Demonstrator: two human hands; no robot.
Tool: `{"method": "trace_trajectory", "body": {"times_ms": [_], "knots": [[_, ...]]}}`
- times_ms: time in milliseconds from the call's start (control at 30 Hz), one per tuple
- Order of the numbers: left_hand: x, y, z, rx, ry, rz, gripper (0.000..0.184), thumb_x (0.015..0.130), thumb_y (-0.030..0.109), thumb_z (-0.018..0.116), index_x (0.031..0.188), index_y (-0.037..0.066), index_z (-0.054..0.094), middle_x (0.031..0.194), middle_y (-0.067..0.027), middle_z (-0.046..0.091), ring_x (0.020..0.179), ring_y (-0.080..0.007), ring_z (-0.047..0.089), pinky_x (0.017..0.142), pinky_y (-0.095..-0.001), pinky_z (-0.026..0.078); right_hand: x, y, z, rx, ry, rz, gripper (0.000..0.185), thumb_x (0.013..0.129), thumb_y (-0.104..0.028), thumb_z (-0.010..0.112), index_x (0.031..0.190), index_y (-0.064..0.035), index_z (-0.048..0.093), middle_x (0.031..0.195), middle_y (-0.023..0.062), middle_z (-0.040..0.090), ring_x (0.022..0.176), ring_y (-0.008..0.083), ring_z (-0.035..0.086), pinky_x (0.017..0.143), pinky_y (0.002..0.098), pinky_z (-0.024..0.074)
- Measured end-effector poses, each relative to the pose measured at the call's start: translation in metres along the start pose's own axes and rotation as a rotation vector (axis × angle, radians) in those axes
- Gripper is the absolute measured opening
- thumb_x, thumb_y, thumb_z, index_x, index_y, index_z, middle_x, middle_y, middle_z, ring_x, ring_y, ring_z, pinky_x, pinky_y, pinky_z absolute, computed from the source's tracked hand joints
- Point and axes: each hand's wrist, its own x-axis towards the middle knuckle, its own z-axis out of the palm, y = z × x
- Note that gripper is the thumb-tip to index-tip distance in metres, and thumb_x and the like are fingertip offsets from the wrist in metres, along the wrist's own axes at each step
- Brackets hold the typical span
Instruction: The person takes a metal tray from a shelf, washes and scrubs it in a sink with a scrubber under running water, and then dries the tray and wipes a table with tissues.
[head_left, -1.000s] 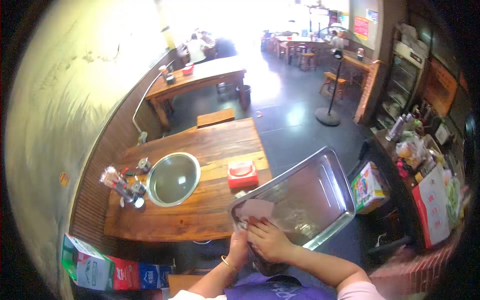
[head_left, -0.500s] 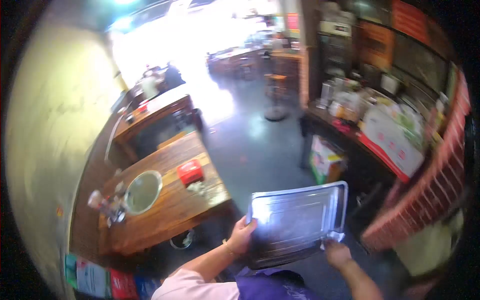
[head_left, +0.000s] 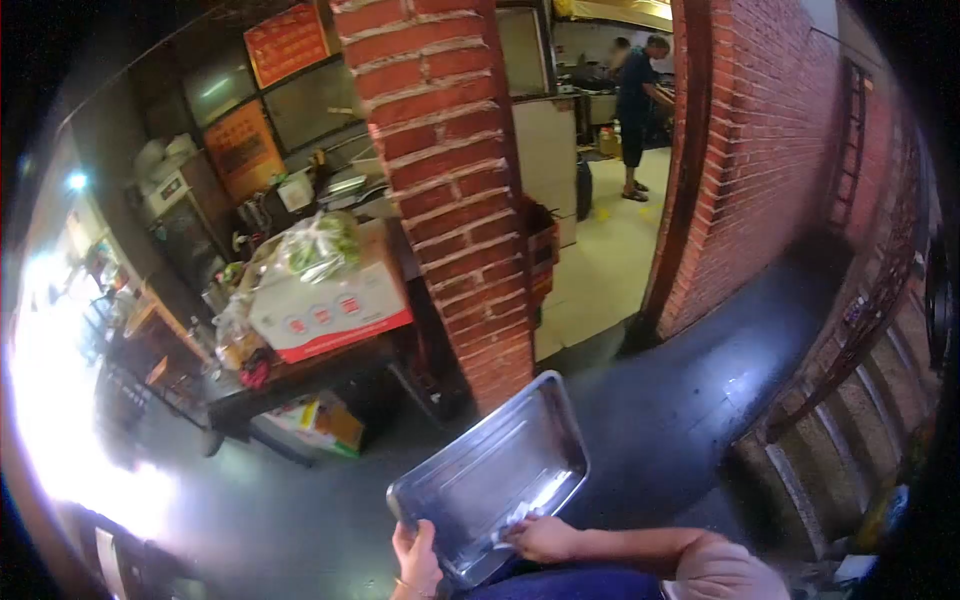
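Note:
A rectangular metal tray (head_left: 480,480) is held tilted in front of my body, at the bottom centre. My left hand (head_left: 417,560) grips its lower left edge, thumb on the rim. My right hand (head_left: 542,538) is closed on a crumpled white cloth or tissue (head_left: 515,518), which touches the inside of the tray near its lower right side. A bright reflection shows on the metal beside the cloth.
A brick pillar (head_left: 440,180) rises just beyond the tray. At left, a table holds a white and red carton (head_left: 335,305) and bagged greens (head_left: 318,245). Past a doorway, a person (head_left: 635,110) stands in a kitchen. Steps (head_left: 830,460) lie at right.
The view has swung right, from the wooden tables to the pillar and doorway. My right hand, first beside my left at the tray's near corner, is now apart from it with the white cloth.

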Motion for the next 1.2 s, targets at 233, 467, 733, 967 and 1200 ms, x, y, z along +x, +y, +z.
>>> {"method": "trace_trajectory", "body": {"times_ms": [233, 467, 733, 967, 1200], "knots": [[0.141, -0.061, 0.153, 0.002, -0.453, -0.216, 0.028, 0.086, 0.010, 0.069, 0.111, 0.000, 0.060, 0.101, -0.0032, 0.066, 0.090, -0.0107, 0.059, 0.082, -0.0274, 0.047, -0.001, 0.127, -0.050, 0.175, 0.225, 0.324, 0.026, 0.079, -0.020, 0.066, 0.105, -0.0165, 0.069, 0.102, 0.0084, 0.066, 0.093, 0.0303, 0.062, 0.081, 0.0408, 0.0520], [0.291, -0.070, 0.283, 0.299, -0.848, -0.369, 0.027, 0.085, 0.019, 0.073, 0.104, 0.002, 0.064, 0.091, 0.0003, 0.064, 0.082, -0.0080, 0.055, 0.074, -0.0260, 0.046, -0.031, 0.259, -0.141, 0.140, 0.496, 0.934, 0.009, 0.078, -0.015, 0.060, 0.075, -0.0085, 0.066, 0.084, 0.0139, 0.066, 0.082, 0.0330, 0.063, 0.075, 0.0414, 0.0526], [0.364, -0.105, 0.410, 0.199, -0.739, -0.353, 0.031, 0.086, 0.018, 0.071, 0.110, 0.000, 0.063, 0.098, -0.0018, 0.066, 0.088, -0.0105, 0.057, 0.081, -0.0272, 0.047, -0.060, 0.380, -0.176, 0.500, 1.298, 1.361, 0.012, 0.082, -0.011, 0.065, 0.084, -0.0001, 0.069, 0.078, 0.0054, 0.067, 0.070, 0.0134, 0.061, 0.064, 0.0294, 0.0483], [0.420, -0.138, 0.498, 0.111, -0.472, -0.332, 0.029, 0.087, 0.016, 0.070, 0.111, 0.001, 0.064, 0.101, -0.0032, 0.066, 0.089, -0.0136, 0.059, 0.082, -0.0294, 0.047, -0.031, 0.569, -0.273, 0.714, 1.337, 1.109, 0.018, 0.085, -0.006, 0.061, 0.099, 0.0031, 0.064, 0.085, 0.0017, 0.065, 0.072, 0.0094, 0.058, 0.066, 0.0259, 0.0477], [0.485, -0.203, 0.602, -0.041, -0.123, -0.292, 0.038, 0.087, 0.021, 0.069, 0.117, 0.001, 0.057, 0.110, -0.0062, 0.062, 0.101, -0.0194, 0.057, 0.089, -0.0350, 0.045, 0.020, 0.675, -0.465, 0.647, 0.938, 0.834, 0.028, 0.079, -0.013, 0.068, 0.102, 0.0021, 0.063, 0.079, 0.0101, 0.065, 0.074, 0.0164, 0.062, 0.067, 0.0301, 0.0503]]}}
